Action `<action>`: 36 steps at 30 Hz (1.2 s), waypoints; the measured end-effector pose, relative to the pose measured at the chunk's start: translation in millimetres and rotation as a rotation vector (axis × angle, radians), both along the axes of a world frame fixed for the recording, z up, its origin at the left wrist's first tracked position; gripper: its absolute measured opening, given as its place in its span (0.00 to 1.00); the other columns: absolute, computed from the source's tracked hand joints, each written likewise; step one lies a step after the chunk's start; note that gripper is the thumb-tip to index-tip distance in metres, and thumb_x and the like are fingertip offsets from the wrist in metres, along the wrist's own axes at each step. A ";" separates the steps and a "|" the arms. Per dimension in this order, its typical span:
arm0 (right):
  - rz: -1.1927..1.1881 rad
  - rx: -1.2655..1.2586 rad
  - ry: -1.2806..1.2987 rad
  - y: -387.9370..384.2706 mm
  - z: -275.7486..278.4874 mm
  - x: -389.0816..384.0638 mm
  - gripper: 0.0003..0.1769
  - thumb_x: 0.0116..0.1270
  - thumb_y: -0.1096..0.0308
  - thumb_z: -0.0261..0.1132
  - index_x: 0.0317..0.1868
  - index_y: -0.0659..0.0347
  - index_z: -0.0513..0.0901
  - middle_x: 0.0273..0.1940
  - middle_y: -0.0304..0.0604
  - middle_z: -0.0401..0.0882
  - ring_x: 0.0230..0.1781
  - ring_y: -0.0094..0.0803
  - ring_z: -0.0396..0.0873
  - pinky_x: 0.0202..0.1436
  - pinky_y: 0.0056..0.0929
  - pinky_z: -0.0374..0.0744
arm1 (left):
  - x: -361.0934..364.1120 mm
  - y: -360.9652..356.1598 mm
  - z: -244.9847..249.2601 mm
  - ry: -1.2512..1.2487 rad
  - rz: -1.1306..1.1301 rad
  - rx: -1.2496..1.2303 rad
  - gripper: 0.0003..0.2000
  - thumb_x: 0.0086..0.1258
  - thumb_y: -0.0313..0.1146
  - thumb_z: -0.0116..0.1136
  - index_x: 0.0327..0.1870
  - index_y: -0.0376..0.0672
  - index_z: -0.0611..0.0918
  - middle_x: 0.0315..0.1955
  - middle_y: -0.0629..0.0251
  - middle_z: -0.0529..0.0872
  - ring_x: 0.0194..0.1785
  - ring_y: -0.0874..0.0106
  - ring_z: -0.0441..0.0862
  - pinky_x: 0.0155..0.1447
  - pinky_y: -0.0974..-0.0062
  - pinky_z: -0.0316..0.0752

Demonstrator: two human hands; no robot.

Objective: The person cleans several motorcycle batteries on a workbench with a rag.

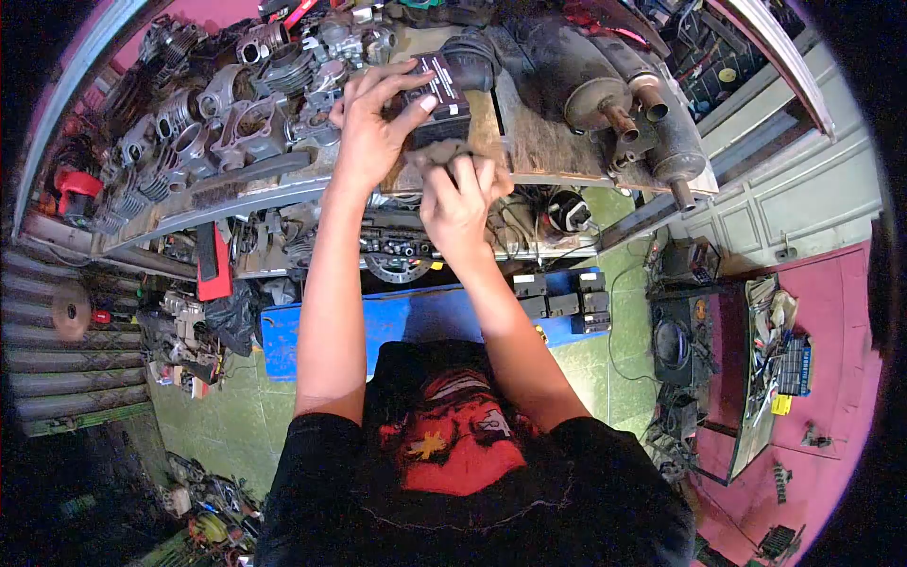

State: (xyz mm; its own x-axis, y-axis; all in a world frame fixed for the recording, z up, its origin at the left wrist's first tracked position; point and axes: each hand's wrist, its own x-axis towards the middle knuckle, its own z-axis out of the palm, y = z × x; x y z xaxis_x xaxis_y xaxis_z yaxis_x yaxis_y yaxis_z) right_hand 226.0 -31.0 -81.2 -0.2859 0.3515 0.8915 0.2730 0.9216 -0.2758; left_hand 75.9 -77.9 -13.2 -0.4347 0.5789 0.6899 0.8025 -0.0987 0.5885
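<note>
Gripping: fingers of my left hand (376,132) clasp the black box (446,96).
Right hand (463,203): fingers bunched on a rag (440,151).
Risk: hard rubbing may push the box off the surface (540,144).

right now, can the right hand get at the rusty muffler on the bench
Probably yes: the muffler lies on the bench beside the right hand, nothing between them, though that hand clutches a rag against the black box in the left hand.
</note>
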 end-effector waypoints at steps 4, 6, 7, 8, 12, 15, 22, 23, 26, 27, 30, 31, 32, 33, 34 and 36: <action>-0.016 -0.074 -0.003 9.2 -5.0 18.7 0.13 0.59 0.72 0.74 0.44 0.45 0.88 0.38 0.37 0.76 0.49 0.41 0.74 0.60 0.47 0.61 | 4.4 -1.5 -3.8 -0.022 0.012 -0.012 0.19 0.70 0.46 0.72 0.61 0.57 0.90 0.67 0.74 0.84 0.72 0.64 0.71 0.78 0.57 0.52; -0.099 -0.123 0.048 17.5 18.0 27.0 0.13 0.63 0.72 0.72 0.46 0.43 0.90 0.41 0.35 0.81 0.50 0.41 0.74 0.62 0.48 0.61 | 5.2 -1.6 -6.6 -0.023 -0.004 0.001 0.24 0.71 0.46 0.71 0.68 0.57 0.86 0.69 0.71 0.83 0.72 0.63 0.70 0.80 0.57 0.49; -0.097 -0.121 0.045 22.4 31.1 29.0 0.13 0.63 0.72 0.72 0.46 0.43 0.90 0.41 0.35 0.81 0.50 0.41 0.74 0.62 0.48 0.61 | 9.0 -2.5 -7.5 -0.026 -0.003 0.002 0.24 0.71 0.46 0.71 0.68 0.57 0.86 0.69 0.71 0.83 0.72 0.63 0.70 0.80 0.57 0.49; -0.063 -0.095 0.021 29.2 44.8 28.2 0.12 0.63 0.71 0.72 0.45 0.43 0.91 0.42 0.34 0.83 0.52 0.41 0.75 0.63 0.49 0.62 | 14.7 -2.5 -8.8 -0.086 0.017 0.022 0.28 0.70 0.47 0.71 0.72 0.55 0.82 0.70 0.67 0.82 0.72 0.61 0.70 0.80 0.57 0.50; 0.010 -0.049 -0.054 45.7 84.8 13.2 0.14 0.61 0.73 0.70 0.43 0.42 0.93 0.44 0.32 0.87 0.56 0.43 0.77 0.64 0.52 0.63 | 20.1 9.0 -24.3 -0.200 0.084 0.136 0.40 0.69 0.51 0.73 0.81 0.49 0.72 0.71 0.55 0.79 0.72 0.56 0.68 0.79 0.54 0.54; 0.070 -0.019 -0.115 60.5 107.3 -0.5 0.14 0.58 0.73 0.69 0.39 0.43 0.94 0.43 0.36 0.89 0.55 0.47 0.79 0.63 0.56 0.65 | 19.5 13.0 -32.1 -0.226 0.137 0.065 0.43 0.67 0.53 0.74 0.81 0.47 0.71 0.69 0.51 0.78 0.71 0.54 0.67 0.78 0.52 0.56; -0.034 -0.039 -0.616 95.9 133.2 -74.2 0.11 0.62 0.69 0.68 0.40 0.44 0.95 0.43 0.38 0.92 0.52 0.47 0.83 0.58 0.56 0.67 | 19.3 9.0 -27.9 -0.157 0.234 -0.006 0.38 0.69 0.51 0.74 0.78 0.45 0.75 0.64 0.45 0.79 0.68 0.53 0.75 0.76 0.57 0.67; -0.026 -0.032 -0.606 99.0 131.5 -80.6 0.11 0.62 0.69 0.68 0.40 0.44 0.95 0.42 0.39 0.92 0.52 0.47 0.83 0.58 0.55 0.67 | 19.4 9.1 -27.7 -0.154 0.238 -0.005 0.38 0.69 0.51 0.74 0.78 0.45 0.75 0.64 0.45 0.79 0.68 0.53 0.75 0.76 0.57 0.67; 0.058 -0.050 -0.540 96.2 127.6 -71.1 0.10 0.63 0.69 0.68 0.40 0.44 0.95 0.41 0.40 0.91 0.52 0.47 0.83 0.58 0.54 0.67 | 17.6 11.6 -35.5 -0.245 0.173 0.060 0.42 0.63 0.49 0.77 0.78 0.44 0.74 0.67 0.54 0.82 0.70 0.56 0.67 0.77 0.53 0.53; 0.130 -0.077 -0.480 94.4 126.4 -60.6 0.10 0.63 0.69 0.68 0.40 0.44 0.95 0.41 0.40 0.91 0.52 0.48 0.83 0.58 0.54 0.67 | 17.6 11.0 -34.4 -0.243 0.178 0.064 0.42 0.63 0.49 0.77 0.78 0.44 0.74 0.67 0.54 0.82 0.70 0.56 0.67 0.77 0.53 0.53; 0.177 -0.078 -0.451 74.0 128.4 -14.0 0.09 0.64 0.71 0.69 0.40 0.45 0.93 0.43 0.40 0.89 0.54 0.47 0.81 0.61 0.53 0.67 | 19.4 10.6 -33.0 -0.242 0.177 0.028 0.42 0.63 0.51 0.76 0.78 0.48 0.75 0.70 0.60 0.81 0.69 0.58 0.67 0.77 0.54 0.53; 0.169 -0.018 -0.387 67.5 122.3 -2.2 0.10 0.64 0.70 0.70 0.41 0.44 0.92 0.43 0.40 0.89 0.53 0.46 0.81 0.61 0.52 0.67 | 20.4 9.9 -33.9 -0.247 0.180 0.029 0.42 0.63 0.51 0.76 0.78 0.48 0.75 0.70 0.60 0.81 0.69 0.58 0.67 0.77 0.54 0.53; 0.171 -0.013 -0.389 60.4 119.0 5.4 0.10 0.64 0.70 0.70 0.41 0.44 0.92 0.43 0.40 0.89 0.53 0.46 0.81 0.61 0.52 0.67 | 20.3 10.2 -33.6 -0.225 0.178 0.037 0.42 0.63 0.52 0.76 0.78 0.48 0.75 0.71 0.61 0.81 0.69 0.58 0.67 0.77 0.54 0.53; 0.135 -0.060 -0.337 53.6 116.2 12.2 0.09 0.64 0.70 0.70 0.42 0.44 0.92 0.44 0.39 0.88 0.53 0.45 0.80 0.61 0.51 0.67 | 20.4 10.6 -32.9 -0.201 0.173 0.044 0.42 0.63 0.52 0.76 0.78 0.48 0.75 0.71 0.62 0.81 0.69 0.58 0.67 0.77 0.54 0.53; 0.096 -0.107 -0.283 48.2 112.8 18.4 0.09 0.64 0.70 0.71 0.43 0.45 0.92 0.44 0.39 0.88 0.52 0.45 0.80 0.61 0.49 0.66 | 21.0 10.3 -32.1 -0.198 0.171 0.045 0.42 0.63 0.52 0.76 0.78 0.48 0.75 0.71 0.62 0.81 0.69 0.58 0.67 0.77 0.54 0.53; 0.081 -0.169 -0.205 41.9 97.9 28.0 0.09 0.63 0.71 0.72 0.42 0.47 0.91 0.43 0.39 0.87 0.53 0.45 0.79 0.62 0.53 0.65 | 20.8 9.4 -29.1 -0.260 0.154 0.040 0.42 0.63 0.52 0.76 0.78 0.48 0.75 0.72 0.63 0.80 0.69 0.59 0.67 0.77 0.56 0.51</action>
State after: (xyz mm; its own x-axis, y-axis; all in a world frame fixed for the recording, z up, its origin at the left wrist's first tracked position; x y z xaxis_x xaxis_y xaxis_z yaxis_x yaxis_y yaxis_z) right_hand 254.0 11.0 16.6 -0.4876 0.4586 0.7430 0.2659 0.8885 -0.3739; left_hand 96.7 -68.5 -42.3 -0.6801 0.4673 0.5648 0.6329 -0.0145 0.7741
